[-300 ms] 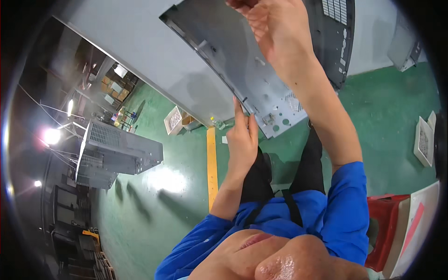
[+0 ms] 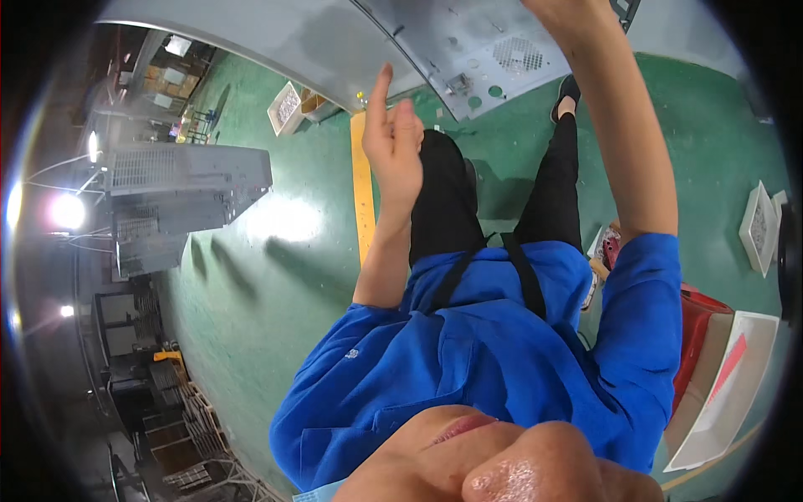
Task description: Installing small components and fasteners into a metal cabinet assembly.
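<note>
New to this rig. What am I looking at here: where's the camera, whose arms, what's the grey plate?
One picture only, from a wide fisheye camera worn on a person's head and looking down their body, so straight edges bend and the chin fills the bottom. The arms in blue sleeves are the wearer's own.

The left hand is raised and open, fingers up, holding nothing, just below a grey sheet-metal panel with punched holes and a vent grille. The right hand reaches up to that panel at the top edge; its grip is cut off, so I cannot tell whether it is closed.

Below is a green floor with a yellow stripe, grey metal cabinets at left, and trays at right.
</note>
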Available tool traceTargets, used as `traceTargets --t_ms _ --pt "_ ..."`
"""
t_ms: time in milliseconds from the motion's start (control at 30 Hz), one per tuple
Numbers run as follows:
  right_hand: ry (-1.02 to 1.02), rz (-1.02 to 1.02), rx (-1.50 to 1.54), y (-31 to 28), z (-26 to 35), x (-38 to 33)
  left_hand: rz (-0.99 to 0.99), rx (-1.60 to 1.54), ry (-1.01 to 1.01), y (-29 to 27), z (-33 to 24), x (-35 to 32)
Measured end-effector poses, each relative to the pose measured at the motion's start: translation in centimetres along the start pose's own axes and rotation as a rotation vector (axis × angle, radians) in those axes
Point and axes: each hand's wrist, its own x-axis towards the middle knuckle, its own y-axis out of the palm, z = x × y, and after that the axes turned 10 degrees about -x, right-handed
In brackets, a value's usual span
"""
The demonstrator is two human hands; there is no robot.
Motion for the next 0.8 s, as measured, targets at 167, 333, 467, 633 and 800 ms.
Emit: traceTargets --t_ms 167,333,467,633,800 --pt "0.32 0.47 -0.323 -0.2 -2.0 -11.2 -0.087 -1.111 -0.796 -3.0 5.7 -6.5" --pt "-0.001 0.816 -0.895 2.0 -7.7 -22.3 -0.279 -1.155 -1.045 -2.4 8.2 -11.1" --pt "-0.124 0.871 -1.022 2.2 -9.9 -25.2 -0.24 -1.419 -1.061 -3.0 8.6 -10.9" --pt "-0.267 0.987 -1.166 2.3 -10.7 -26.2 -0.355 -1.526 -1.104 -3.2 10.4 -12.5" --pt "-0.283 1.013 -1.142 1.9 -11.5 -27.2 -0.369 -1.552 -1.069 -3.0 11.6 -14.1"
